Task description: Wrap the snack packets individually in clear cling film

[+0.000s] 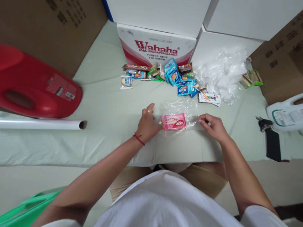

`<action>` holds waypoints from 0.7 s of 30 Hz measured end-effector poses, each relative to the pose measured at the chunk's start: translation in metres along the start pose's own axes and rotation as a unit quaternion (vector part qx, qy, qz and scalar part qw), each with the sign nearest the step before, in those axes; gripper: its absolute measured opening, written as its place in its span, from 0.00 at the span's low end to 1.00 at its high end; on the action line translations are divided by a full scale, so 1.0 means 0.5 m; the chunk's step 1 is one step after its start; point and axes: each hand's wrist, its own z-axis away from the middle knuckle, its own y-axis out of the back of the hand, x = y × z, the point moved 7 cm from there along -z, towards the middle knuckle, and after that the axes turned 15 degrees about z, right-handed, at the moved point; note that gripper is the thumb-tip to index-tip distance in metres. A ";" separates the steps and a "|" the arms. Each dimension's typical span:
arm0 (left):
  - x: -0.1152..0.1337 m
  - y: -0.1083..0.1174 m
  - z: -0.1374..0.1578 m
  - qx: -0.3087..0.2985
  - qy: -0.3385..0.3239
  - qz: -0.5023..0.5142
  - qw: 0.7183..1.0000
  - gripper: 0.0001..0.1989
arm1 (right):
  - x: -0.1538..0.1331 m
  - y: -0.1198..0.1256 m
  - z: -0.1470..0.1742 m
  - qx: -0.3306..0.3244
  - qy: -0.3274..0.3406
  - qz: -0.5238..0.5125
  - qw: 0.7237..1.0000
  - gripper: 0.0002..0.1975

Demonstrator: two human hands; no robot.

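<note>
A pink "nabati" snack packet (pixel 174 121) lies on the table, apparently inside a clear plastic bag (pixel 191 110). At its left end is my left hand (pixel 148 123), fingers apart and curved, with the thumb tip touching or very close to the packet and the bag's edge. My right hand (pixel 213 126) pinches the right edge of the bag between thumb and fingers. Behind them, a pile of small snack packets (pixel 175 76) lies in front of the Wahaha carton (pixel 157 48), beside a heap of clear plastic bags (pixel 222 72).
On the left are a red jug (pixel 31 84) and a white roll (pixel 32 123). A white bottle (pixel 296 111), keys (pixel 263 123) and a black phone-like object (pixel 273 145) lie at the right. Cardboard boxes (pixel 302 53) flank the table; a green bag (pixel 24 210) is below left.
</note>
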 end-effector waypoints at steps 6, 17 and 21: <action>0.059 -0.024 0.024 0.012 -0.075 -0.062 0.995 0.51 | -0.004 -0.014 0.006 -0.003 0.003 -0.008 1.000 0.12; -0.013 0.057 -0.018 0.061 0.054 -0.160 0.984 0.07 | 0.001 -0.007 0.010 0.004 -0.011 -0.016 1.000 0.14; -0.046 0.092 0.001 0.114 -0.002 -0.189 0.975 0.15 | 0.002 -0.016 0.003 0.004 -0.014 -0.019 1.000 0.14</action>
